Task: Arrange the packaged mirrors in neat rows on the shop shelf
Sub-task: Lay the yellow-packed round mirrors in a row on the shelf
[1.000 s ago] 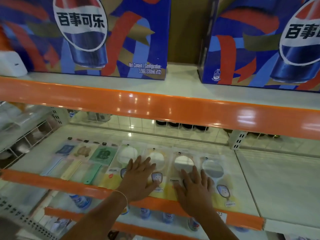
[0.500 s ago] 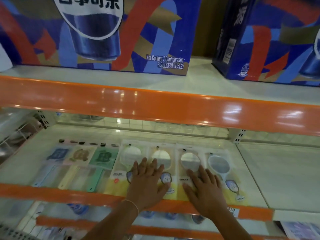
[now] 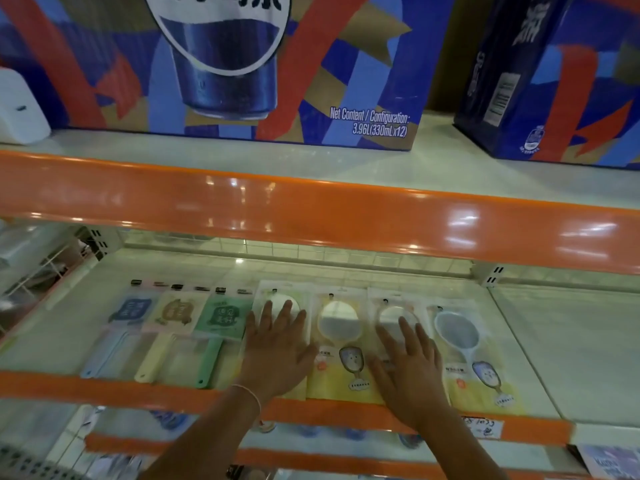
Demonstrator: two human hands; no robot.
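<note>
Several packaged hand mirrors lie flat in a row on the white middle shelf (image 3: 571, 358). My left hand (image 3: 277, 351) presses flat, fingers spread, on the leftmost mirror pack (image 3: 273, 296). My right hand (image 3: 408, 368) lies flat on the third mirror pack (image 3: 388, 303). Between them a yellow mirror pack (image 3: 337, 334) lies uncovered. A pack holding a blue-rimmed mirror (image 3: 464, 341) ends the row at the right.
Left of the mirrors lie a blue pack (image 3: 130, 311), a beige pack (image 3: 175, 313) and a green pack (image 3: 223, 317) with long handles. An orange shelf lip (image 3: 104, 384) runs along the front. Big blue cola cartons (image 3: 242, 64) stand on the shelf above.
My left hand has slid left from the second mirror pack onto the leftmost one. My right hand has stayed flat on the third pack. The camera has moved closer.
</note>
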